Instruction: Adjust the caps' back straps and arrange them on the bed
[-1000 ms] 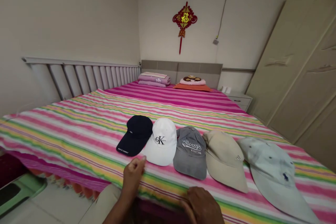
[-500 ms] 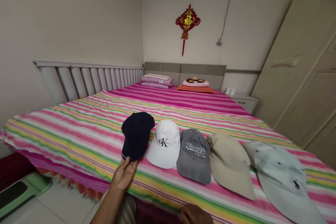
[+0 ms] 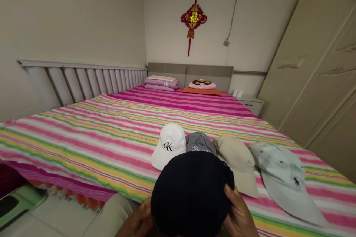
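A dark navy baseball cap is up close in front of me, above the bed's near edge, its crown toward the far wall. At its left side my left hand is closed on the edge, the fingertips partly hidden. My right hand grips the other side, thumb on the outside. Behind the navy cap, a white cap with CK letters and a grey cap lie on the bed, the grey one largely covered. Further right are a beige cap and a pale plaid cap.
A striped bedspread covers the bed. Folded purple bedding and a pink pillow sit by the headboard. At lower left stands a green stool. A wardrobe rises on the right.
The navy cap has left its place at the left end of the row and come nearer, to the right. My right hand has risen to take its other side.
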